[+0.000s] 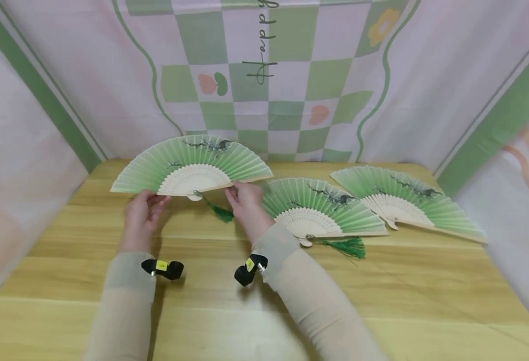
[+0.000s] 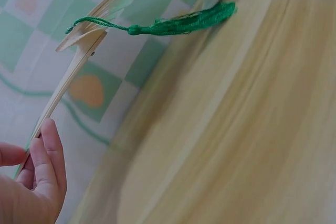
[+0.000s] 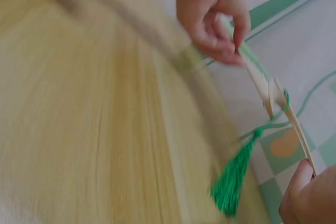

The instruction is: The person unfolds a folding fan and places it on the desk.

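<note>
An open green folding fan [image 1: 196, 155] with a dark branch print is held up over the far left of the table. My left hand [image 1: 142, 215] pinches its left end rib between thumb and fingers. On the right end rib, my right hand [image 1: 248, 203] has a pinching grip. The pale wooden pivot lies between the two hands, and a green tassel [image 2: 184, 19] dangles from it. In the right wrist view, the left hand [image 3: 212, 22] and the tassel [image 3: 233, 174] both show, with the right hand [image 3: 310, 195] at the lower right corner.
Two more spread green fans lie on the wooden table [image 1: 201, 311]: a middle fan [image 1: 318, 205] with its tassel [image 1: 350, 246], partly behind my right hand, and a right fan [image 1: 404, 200] overlapping it. A checkered cloth [image 1: 287, 80] hangs behind the table's far edge.
</note>
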The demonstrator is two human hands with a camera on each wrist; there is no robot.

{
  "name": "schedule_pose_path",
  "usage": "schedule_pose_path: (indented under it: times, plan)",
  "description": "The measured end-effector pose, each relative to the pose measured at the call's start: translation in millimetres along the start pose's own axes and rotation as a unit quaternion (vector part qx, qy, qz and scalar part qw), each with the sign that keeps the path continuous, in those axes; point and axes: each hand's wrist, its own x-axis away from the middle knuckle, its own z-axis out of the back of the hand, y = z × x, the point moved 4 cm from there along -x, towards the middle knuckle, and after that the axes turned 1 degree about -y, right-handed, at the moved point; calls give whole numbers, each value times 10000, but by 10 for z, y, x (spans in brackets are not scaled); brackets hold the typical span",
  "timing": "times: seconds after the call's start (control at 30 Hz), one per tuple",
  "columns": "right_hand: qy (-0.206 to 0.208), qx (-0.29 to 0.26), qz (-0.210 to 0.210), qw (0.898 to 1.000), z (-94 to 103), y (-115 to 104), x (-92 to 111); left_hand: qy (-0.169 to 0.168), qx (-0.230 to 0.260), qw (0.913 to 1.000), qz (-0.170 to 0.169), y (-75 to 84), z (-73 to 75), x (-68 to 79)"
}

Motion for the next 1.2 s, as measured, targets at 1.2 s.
schedule_pose_path:
  times: [1.2]
  plan:
    - [234, 977, -577, 9933, -19, 288, -134, 229, -858, 9929, 790, 145, 491, -164]
